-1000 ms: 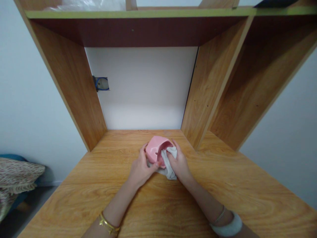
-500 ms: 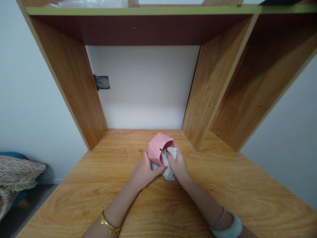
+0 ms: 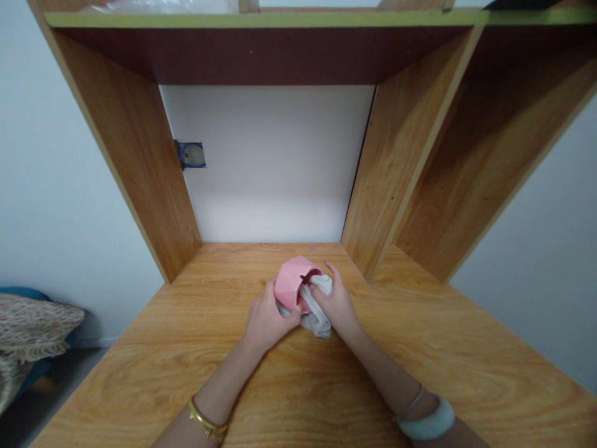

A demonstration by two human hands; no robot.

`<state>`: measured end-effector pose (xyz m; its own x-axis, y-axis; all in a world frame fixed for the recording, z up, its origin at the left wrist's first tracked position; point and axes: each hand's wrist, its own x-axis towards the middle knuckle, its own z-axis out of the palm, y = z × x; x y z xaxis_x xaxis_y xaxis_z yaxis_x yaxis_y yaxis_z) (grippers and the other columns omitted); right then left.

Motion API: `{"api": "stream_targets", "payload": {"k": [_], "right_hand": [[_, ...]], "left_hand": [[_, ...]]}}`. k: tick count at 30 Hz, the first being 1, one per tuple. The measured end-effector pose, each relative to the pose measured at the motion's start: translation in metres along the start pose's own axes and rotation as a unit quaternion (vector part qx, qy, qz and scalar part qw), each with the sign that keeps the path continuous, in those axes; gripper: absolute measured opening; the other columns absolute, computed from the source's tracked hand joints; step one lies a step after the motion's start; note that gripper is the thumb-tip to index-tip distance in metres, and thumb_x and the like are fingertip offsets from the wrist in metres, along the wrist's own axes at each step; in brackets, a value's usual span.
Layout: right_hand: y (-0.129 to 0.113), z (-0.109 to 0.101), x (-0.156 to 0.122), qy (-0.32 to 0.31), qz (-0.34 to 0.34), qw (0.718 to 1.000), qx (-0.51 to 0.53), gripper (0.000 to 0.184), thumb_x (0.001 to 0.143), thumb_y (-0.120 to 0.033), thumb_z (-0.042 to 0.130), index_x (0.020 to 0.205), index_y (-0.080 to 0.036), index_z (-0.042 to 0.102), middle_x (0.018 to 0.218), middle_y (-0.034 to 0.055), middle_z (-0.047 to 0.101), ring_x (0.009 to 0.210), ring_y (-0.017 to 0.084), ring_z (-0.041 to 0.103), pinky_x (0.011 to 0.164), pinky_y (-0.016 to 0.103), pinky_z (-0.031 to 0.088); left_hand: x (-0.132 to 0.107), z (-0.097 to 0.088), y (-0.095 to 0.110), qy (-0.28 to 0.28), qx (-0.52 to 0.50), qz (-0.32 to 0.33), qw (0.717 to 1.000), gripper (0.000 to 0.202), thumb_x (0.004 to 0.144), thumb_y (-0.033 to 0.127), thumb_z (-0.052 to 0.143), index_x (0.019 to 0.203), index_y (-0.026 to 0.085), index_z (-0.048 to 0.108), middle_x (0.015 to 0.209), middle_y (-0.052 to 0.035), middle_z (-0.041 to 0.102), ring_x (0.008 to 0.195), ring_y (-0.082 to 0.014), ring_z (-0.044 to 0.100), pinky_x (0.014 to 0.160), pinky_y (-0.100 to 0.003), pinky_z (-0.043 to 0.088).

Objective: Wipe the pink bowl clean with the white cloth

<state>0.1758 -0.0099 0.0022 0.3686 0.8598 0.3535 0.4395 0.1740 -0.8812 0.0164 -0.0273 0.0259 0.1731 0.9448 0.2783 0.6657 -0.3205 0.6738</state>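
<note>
A pink faceted pot (image 3: 291, 278), tilted with its mouth toward the right, is held above the wooden desktop. My left hand (image 3: 268, 318) is closed round its left and lower side, with the thumb at the rim. In my right hand (image 3: 336, 303) is a light grey cloth (image 3: 318, 318), pushed partly into the mouth of the pot. Some of those right fingers are hidden by the cloth and the pot, while one finger sticks out above. Part of the cloth hangs below the rim, and a bit of it shows under the pot by my left hand.
The wooden desktop (image 3: 196, 361) runs under my arms. Upright panels (image 3: 125, 149) and a shelf (image 3: 261, 56) frame a white back wall (image 3: 275, 162) with a wall box cutout (image 3: 192, 155). A woven fringed blanket (image 3: 37, 326) lies at the far left.
The pot has turned slightly and shifted a little down and left with my left hand. My right hand has moved at the mouth, and one of its fingers now shows raised.
</note>
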Motion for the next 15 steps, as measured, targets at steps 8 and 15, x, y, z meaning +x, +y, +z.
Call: {"api": "stream_targets", "payload": {"k": [8,15], "right_hand": [[0.0001,-0.0002,-0.0006,-0.049,-0.030,0.998,-0.021,0.069,0.066,-0.026,0.057,0.129,-0.018,0.032,0.082,0.0044,0.065,0.071,0.020,0.061,0.066,0.032,0.047],[-0.0005,-0.0007,-0.0016,-0.061,-0.024,0.996,-0.056,0.068,0.066,-0.027,0.057,0.128,-0.017,0.032,0.081,0.0050,0.064,0.070,0.020,0.061,0.063,0.030,0.047]], "left_hand": [[0.0051,-0.0016,-0.0056,0.009,0.027,-0.016,0.999,0.049,0.070,0.035,0.054,0.113,0.014,0.043,0.092,-0.0111,0.064,0.085,-0.0252,0.060,0.072,-0.032,0.045],[0.0064,-0.0041,-0.0052,-0.005,0.072,-0.020,0.997,0.045,0.072,0.039,0.051,0.109,0.013,0.047,0.085,-0.0108,0.065,0.077,-0.0253,0.061,0.066,-0.032,0.045]]}}
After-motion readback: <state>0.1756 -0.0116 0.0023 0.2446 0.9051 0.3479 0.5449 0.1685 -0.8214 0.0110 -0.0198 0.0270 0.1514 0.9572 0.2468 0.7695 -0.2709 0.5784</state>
